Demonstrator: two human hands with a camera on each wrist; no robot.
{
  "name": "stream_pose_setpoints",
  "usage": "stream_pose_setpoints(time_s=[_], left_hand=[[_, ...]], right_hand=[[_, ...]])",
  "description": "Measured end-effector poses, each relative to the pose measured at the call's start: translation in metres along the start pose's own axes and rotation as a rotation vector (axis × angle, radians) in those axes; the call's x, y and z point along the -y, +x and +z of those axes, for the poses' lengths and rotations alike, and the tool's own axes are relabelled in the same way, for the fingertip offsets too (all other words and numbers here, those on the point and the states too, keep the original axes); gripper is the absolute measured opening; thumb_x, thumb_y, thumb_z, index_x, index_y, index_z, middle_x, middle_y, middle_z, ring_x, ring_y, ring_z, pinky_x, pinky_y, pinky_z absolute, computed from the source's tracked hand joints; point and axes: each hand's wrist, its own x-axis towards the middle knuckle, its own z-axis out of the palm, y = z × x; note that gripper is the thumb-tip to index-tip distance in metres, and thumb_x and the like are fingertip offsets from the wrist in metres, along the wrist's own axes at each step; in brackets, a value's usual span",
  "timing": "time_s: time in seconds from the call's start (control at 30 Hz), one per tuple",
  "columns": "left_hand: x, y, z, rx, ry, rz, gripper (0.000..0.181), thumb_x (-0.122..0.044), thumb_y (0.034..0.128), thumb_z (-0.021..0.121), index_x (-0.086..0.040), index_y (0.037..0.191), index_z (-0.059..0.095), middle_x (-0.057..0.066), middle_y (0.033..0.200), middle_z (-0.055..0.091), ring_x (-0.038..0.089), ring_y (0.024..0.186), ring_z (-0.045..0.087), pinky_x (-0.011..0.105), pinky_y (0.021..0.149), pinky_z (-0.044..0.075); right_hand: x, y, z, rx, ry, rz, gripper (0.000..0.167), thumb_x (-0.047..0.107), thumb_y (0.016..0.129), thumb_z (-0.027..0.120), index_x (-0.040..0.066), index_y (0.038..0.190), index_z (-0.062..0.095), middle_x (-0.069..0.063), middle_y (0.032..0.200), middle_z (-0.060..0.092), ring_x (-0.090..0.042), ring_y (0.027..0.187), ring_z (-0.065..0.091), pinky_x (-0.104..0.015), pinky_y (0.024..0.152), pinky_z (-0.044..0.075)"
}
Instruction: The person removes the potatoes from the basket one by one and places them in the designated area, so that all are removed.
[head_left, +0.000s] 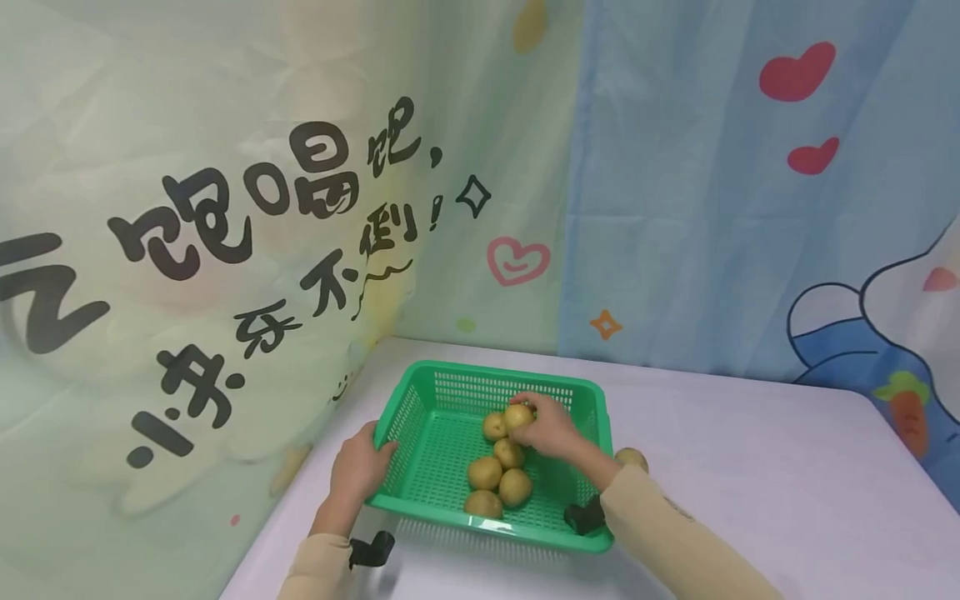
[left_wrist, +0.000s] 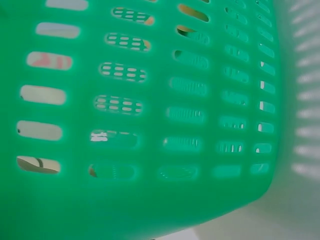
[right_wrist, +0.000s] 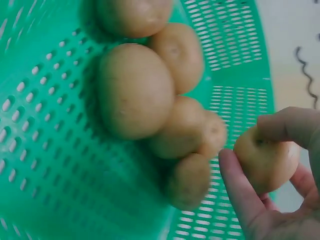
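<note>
A green basket (head_left: 427,505) with perforated walls stands on the table, several potatoes (head_left: 484,472) in it. The left hand (head_left: 358,467) grips the basket's left rim, thumb over the edge; in the left wrist view the basket wall (left_wrist: 155,155) fills most of the picture and that hand is not seen. Over the far part of the basket, the right hand (head_left: 550,427) holds a potato (head_left: 517,417) between thumb and fingers. In the right wrist view the right hand (right_wrist: 280,185) pinches this potato (right_wrist: 266,159), above and beside the other potatoes (right_wrist: 136,91).
Another potato (head_left: 632,458) lies on the table just outside the basket's right side, partly behind the right forearm. The pale table (head_left: 757,475) extends to the right. A printed curtain (head_left: 690,192) hangs behind the table and on the left.
</note>
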Motion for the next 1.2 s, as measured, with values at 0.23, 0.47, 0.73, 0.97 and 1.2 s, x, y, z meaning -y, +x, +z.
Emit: stream_pose_setpoints(time_s=[0.23, 0.47, 0.73, 0.97, 1.2], left_hand=[[0.0, -0.003, -0.002, 0.007, 0.009, -0.002, 0.051, -0.023, 0.0956, 0.061, 0.004, 0.137, 0.049, 0.022, 0.106, 0.067, 0.02, 0.066, 0.058, 0.033, 0.055, 0.044], [0.002, -0.002, -0.002, 0.01, 0.006, 0.003, 0.052, -0.025, 0.0957, 0.061, 0.003, 0.138, 0.048, 0.019, 0.102, 0.067, 0.018, 0.061, 0.055, 0.031, 0.053, 0.042], [0.001, -0.002, 0.0, 0.021, 0.011, 0.002, 0.053, -0.024, 0.0955, 0.061, 0.004, 0.138, 0.048, 0.019, 0.098, 0.067, 0.018, 0.061, 0.056, 0.031, 0.052, 0.042], [-0.002, -0.003, -0.002, 0.027, 0.008, 0.002, 0.053, -0.025, 0.0959, 0.061, 0.004, 0.139, 0.047, 0.018, 0.095, 0.067, 0.018, 0.06, 0.055, 0.03, 0.051, 0.042], [-0.002, -0.004, -0.002, 0.034, 0.009, -0.009, 0.053, -0.024, 0.0963, 0.06, 0.004, 0.139, 0.046, 0.019, 0.097, 0.067, 0.018, 0.06, 0.055, 0.031, 0.051, 0.042]], right_hand=[[0.013, -0.028, -0.036, 0.013, 0.011, -0.038, 0.052, 0.004, 0.076, 0.069, 0.005, 0.127, 0.06, -0.018, 0.122, 0.055, -0.024, 0.089, 0.056, -0.032, 0.065, 0.051], [0.001, -0.06, -0.062, 0.001, 0.078, 0.013, 0.054, 0.011, 0.083, 0.076, 0.011, 0.133, 0.055, -0.013, 0.133, 0.052, -0.031, 0.105, 0.057, -0.034, 0.072, 0.052], [-0.022, -0.086, -0.093, -0.123, 0.087, 0.035, 0.054, 0.014, 0.086, 0.073, 0.01, 0.136, 0.051, -0.017, 0.133, 0.05, -0.033, 0.109, 0.057, -0.035, 0.076, 0.049], [-0.048, -0.109, -0.106, -0.249, 0.036, 0.099, 0.056, 0.015, 0.087, 0.072, 0.01, 0.138, 0.05, -0.017, 0.137, 0.049, -0.038, 0.117, 0.054, -0.034, 0.08, 0.05], [-0.079, -0.129, -0.112, -0.295, -0.027, 0.18, 0.059, 0.015, 0.087, 0.073, 0.007, 0.139, 0.049, -0.02, 0.136, 0.048, -0.04, 0.115, 0.054, -0.027, 0.077, 0.05]])
